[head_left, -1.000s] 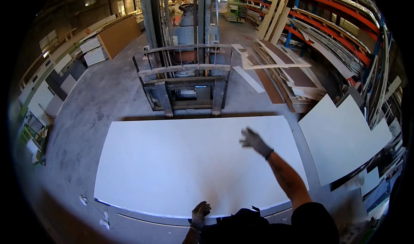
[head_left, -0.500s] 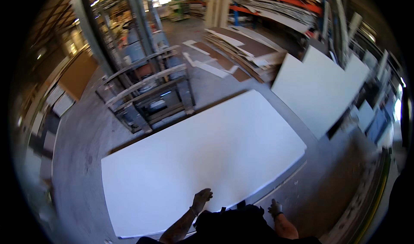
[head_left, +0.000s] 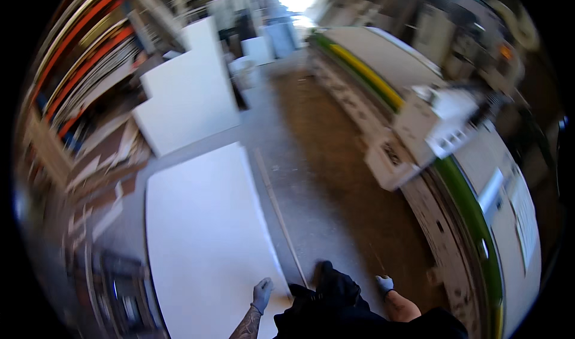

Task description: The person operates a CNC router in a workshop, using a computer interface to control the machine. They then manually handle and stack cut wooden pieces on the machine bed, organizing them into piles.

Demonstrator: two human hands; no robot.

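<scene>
Left hand (head_left: 262, 292) flat, unclenched on white panel (head_left: 203, 237) near edge; right hand (head_left: 384, 284) free, grip unclear.

Gloved left hand (head_left: 262, 292) on white board (head_left: 203, 243)

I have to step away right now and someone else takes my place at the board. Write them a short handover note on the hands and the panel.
Left hand: gloved, resting on the near edge of the large white panel; whether it grips is unclear.
Right hand: gloved, free, off the panel, over the concrete floor.
The panel lies flat on the left. A long machine with a green stripe runs along the right. More white boards lean farther back.
Done: one hand on the panel. Left: the panel is not lifted.
</scene>
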